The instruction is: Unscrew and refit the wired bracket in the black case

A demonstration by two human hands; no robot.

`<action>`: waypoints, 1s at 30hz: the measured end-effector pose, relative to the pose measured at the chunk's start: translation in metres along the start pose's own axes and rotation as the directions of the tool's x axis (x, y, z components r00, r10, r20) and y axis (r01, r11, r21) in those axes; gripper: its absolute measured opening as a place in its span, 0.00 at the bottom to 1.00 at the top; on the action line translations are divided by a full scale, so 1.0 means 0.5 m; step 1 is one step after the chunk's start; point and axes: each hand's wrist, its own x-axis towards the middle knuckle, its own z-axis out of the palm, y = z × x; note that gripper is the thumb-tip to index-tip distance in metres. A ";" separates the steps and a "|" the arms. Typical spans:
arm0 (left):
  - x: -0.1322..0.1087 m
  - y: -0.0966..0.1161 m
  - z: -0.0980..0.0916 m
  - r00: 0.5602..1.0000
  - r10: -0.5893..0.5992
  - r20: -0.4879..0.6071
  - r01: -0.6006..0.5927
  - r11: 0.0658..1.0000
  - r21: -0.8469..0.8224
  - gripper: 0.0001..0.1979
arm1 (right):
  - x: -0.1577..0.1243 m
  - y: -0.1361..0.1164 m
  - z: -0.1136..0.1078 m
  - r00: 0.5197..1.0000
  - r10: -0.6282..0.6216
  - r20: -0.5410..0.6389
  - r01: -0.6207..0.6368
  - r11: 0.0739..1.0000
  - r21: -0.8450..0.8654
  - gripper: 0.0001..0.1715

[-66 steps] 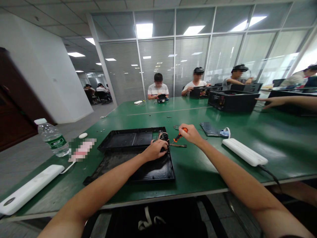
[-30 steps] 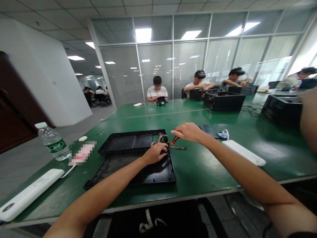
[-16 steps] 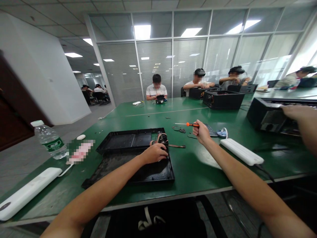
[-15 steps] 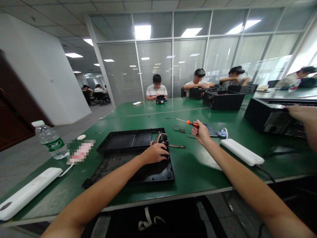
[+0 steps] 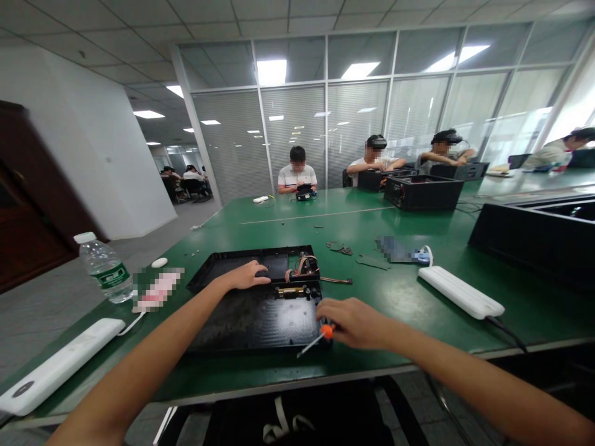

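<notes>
An opened black plastic case (image 5: 251, 322) lies on the green table with its two shallow halves side by side. A bundle of coloured wires (image 5: 297, 269) comes out of the far half near its right end. Over the middle of the case, my left hand (image 5: 246, 275) rests with fingers stretched out, touching the far half and holding nothing. My right hand (image 5: 356, 322) is closed around a screwdriver (image 5: 326, 332) with an orange and black handle. Its shaft points down and to the left, past the near half's right corner, and the fingers are at that half's right edge.
White power strips (image 5: 458, 291) lie to the right and left. A water bottle (image 5: 106, 269) stands at the left edge. Dark small parts (image 5: 339, 248) are scattered beyond the case. A large black computer case (image 5: 534, 241) stands at the right. Several people sit across the table.
My right hand has brought the screwdriver down and left to the case's near right corner. My left hand has moved left, away from the wires.
</notes>
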 end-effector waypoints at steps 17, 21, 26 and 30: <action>0.004 0.060 -0.114 0.992 0.125 -0.008 -0.119 0.966 0.230 0.11 | 0.008 0.060 0.057 1.000 0.002 0.023 0.007 0.921 -0.389 0.09; -0.064 0.132 -0.179 0.988 0.151 -0.005 -0.147 0.968 0.202 0.09 | 0.076 0.135 0.049 0.998 0.058 0.010 -0.049 0.916 -0.397 0.12; -0.165 0.235 -0.176 0.977 0.204 0.059 -0.211 0.969 0.132 0.04 | 0.111 0.212 0.035 0.989 0.131 -0.068 -0.146 0.938 -0.315 0.21; -0.215 0.286 -0.142 0.968 0.220 0.120 -0.233 0.966 0.111 0.02 | 0.064 0.279 0.007 0.989 0.131 -0.067 -0.146 0.937 -0.317 0.24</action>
